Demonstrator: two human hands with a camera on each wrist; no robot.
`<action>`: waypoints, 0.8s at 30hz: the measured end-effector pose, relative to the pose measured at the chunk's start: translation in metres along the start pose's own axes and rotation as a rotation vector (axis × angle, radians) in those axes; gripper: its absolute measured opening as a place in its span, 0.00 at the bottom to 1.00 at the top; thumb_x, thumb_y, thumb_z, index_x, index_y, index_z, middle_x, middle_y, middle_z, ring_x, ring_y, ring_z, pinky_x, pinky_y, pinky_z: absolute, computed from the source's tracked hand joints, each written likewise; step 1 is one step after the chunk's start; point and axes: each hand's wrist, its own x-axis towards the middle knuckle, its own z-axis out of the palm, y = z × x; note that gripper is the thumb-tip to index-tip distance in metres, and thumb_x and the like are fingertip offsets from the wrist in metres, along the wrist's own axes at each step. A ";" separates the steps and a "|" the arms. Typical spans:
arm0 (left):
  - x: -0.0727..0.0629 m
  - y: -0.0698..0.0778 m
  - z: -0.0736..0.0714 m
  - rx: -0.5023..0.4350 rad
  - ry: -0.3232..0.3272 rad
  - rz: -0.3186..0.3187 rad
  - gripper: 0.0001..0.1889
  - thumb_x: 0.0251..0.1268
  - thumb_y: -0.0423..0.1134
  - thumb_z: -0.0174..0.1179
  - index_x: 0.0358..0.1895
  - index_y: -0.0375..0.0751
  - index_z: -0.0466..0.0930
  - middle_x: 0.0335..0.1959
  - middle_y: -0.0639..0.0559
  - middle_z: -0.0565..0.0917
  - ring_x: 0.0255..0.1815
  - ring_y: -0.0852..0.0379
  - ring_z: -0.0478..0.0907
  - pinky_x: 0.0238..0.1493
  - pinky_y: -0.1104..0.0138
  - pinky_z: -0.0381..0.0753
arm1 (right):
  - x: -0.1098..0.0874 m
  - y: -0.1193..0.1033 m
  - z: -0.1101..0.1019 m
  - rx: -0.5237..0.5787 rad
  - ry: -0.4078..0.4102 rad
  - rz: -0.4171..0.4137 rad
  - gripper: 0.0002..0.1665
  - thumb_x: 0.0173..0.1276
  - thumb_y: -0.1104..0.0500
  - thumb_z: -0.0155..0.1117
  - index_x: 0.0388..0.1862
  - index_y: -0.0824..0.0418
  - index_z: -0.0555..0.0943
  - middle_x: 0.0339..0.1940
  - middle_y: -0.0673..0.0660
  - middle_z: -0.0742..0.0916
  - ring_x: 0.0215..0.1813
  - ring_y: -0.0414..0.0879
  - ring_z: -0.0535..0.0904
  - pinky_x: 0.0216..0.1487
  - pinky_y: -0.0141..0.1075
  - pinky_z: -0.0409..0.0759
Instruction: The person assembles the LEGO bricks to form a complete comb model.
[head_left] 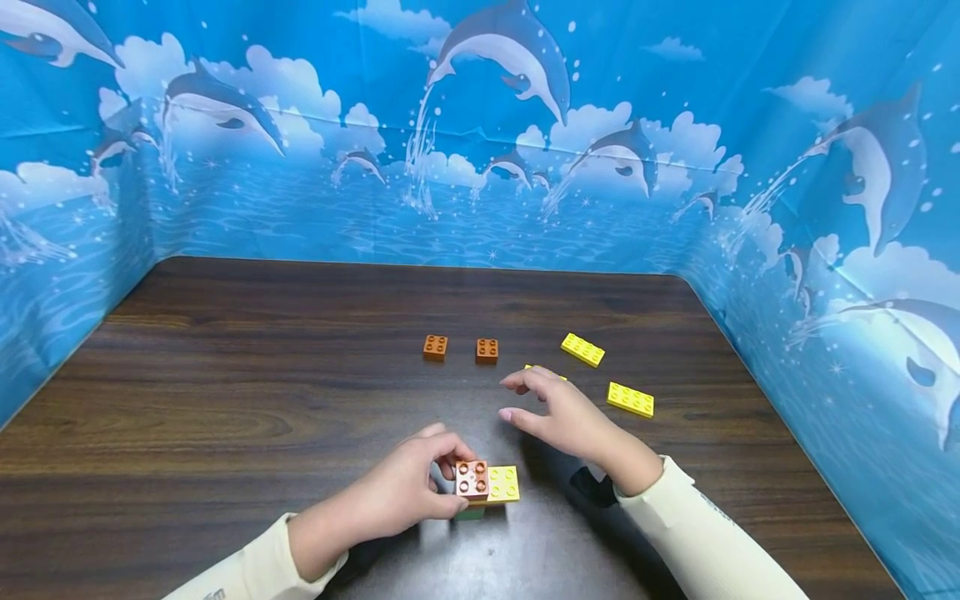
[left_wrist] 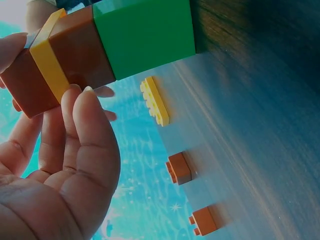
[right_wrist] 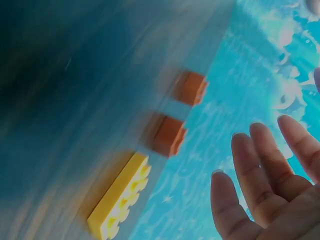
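Near the front of the table stands a stack of toy building bricks. Its top brown brick (head_left: 472,480) sits on one end of a yellow plate brick (head_left: 503,484), which juts out to the right. Below come another brown brick (left_wrist: 82,47) and a green block (left_wrist: 145,37) at the bottom. My left hand (head_left: 408,483) grips the stack's upper part from the left, thumb in front and fingers behind. Up and to the right, my right hand (head_left: 562,417) hovers with fingers spread and nothing in them, partly covering a loose yellow brick (right_wrist: 120,195) in the head view.
Two loose brown bricks (head_left: 435,347) lie further back on the dark wooden table (head_left: 225,400). Two more yellow bricks (head_left: 582,350) lie at the right, beyond my right hand. A blue dolphin-print curtain (head_left: 300,183) rises along the back and sides.
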 end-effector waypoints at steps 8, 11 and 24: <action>0.000 -0.001 -0.001 -0.003 -0.009 -0.009 0.16 0.47 0.30 0.70 0.42 0.42 0.81 0.34 0.55 0.72 0.36 0.62 0.71 0.34 0.71 0.77 | 0.020 0.023 -0.005 -0.115 -0.017 0.109 0.31 0.65 0.50 0.67 0.64 0.60 0.74 0.62 0.58 0.77 0.63 0.54 0.73 0.61 0.52 0.72; 0.001 -0.001 0.000 -0.004 -0.012 -0.015 0.16 0.47 0.29 0.70 0.42 0.42 0.81 0.34 0.54 0.72 0.36 0.61 0.71 0.34 0.70 0.78 | 0.026 0.030 -0.007 -0.139 -0.019 0.125 0.32 0.65 0.50 0.67 0.65 0.61 0.73 0.63 0.59 0.76 0.64 0.55 0.72 0.62 0.53 0.71; 0.001 -0.001 0.001 0.010 -0.003 -0.013 0.16 0.47 0.29 0.70 0.42 0.41 0.80 0.34 0.55 0.72 0.36 0.61 0.70 0.34 0.67 0.80 | 0.037 0.052 -0.011 -0.280 -0.042 0.198 0.33 0.63 0.51 0.69 0.64 0.62 0.73 0.63 0.62 0.76 0.64 0.57 0.72 0.62 0.53 0.71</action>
